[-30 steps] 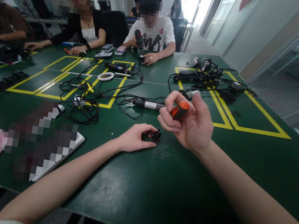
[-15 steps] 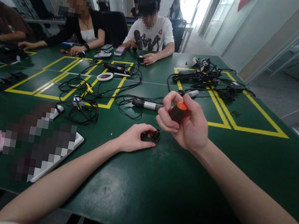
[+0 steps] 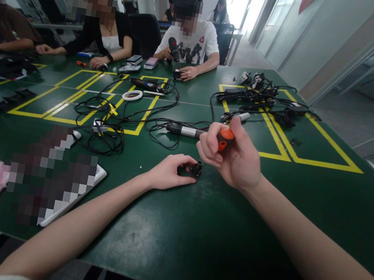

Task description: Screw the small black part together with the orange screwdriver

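Observation:
On the green table [image 3: 140, 242], my left hand [image 3: 168, 173] pinches a small black part [image 3: 196, 170] between thumb and fingers. A short dark post stands up from that part; its far side is hidden by my fingers. Above and to the right, my right hand [image 3: 236, 156] is wrapped round the orange-and-black handle of a screwdriver [image 3: 226, 136]. Its shaft, mostly hidden, slants down toward the black part. I cannot tell whether the tip touches it.
Behind my hands lies a black-and-silver pen-shaped tool [image 3: 184, 131] with its cord. Tangled black cables [image 3: 256, 96] sit at the back right, more cables [image 3: 100, 137] at left. A white-edged tray [image 3: 97, 177] is at my left. A person [image 3: 190, 39] works opposite, holding a power tool.
The screwdriver handle has turned in my right hand, showing more orange on its side. My left hand stays around the black part.

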A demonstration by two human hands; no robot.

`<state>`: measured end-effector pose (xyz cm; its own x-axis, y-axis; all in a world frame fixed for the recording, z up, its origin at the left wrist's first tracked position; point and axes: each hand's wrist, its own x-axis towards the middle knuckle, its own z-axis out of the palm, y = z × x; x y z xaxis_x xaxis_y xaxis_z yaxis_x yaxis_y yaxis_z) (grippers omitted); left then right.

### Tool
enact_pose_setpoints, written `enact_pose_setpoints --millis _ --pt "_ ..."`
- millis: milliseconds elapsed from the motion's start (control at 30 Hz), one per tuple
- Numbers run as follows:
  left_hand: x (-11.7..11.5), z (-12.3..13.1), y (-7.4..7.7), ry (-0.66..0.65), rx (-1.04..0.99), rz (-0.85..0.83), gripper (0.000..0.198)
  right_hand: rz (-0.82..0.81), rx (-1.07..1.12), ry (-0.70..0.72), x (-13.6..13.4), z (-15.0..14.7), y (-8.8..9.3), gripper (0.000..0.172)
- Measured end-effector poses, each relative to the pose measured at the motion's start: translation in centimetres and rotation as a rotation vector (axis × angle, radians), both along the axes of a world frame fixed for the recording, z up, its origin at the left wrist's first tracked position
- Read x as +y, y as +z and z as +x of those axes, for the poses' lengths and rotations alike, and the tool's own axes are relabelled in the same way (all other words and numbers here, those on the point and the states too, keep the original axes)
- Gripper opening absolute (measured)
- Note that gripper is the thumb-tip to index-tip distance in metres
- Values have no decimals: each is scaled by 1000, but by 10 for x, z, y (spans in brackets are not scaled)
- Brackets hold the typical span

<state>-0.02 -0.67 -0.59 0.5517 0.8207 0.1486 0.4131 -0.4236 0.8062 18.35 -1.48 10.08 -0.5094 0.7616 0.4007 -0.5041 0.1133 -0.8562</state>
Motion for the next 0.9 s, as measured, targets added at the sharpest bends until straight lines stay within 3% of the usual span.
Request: enact_pose_setpoints --millis 267,533,767,900 --pt "0 2 0 -2 -18 -23 38 12 69 8 -1 4 -6 47" --pt "0 1 0 -7 -4 -10 41 -24 -48 -33 1 2 -1 63" --pt "0 1 2 -20 1 2 42 -68 66 -18 -2 1 -3 47" --pt "-1 0 2 -5 1 -5 41 -80 8 -35 0 -1 -2 61"
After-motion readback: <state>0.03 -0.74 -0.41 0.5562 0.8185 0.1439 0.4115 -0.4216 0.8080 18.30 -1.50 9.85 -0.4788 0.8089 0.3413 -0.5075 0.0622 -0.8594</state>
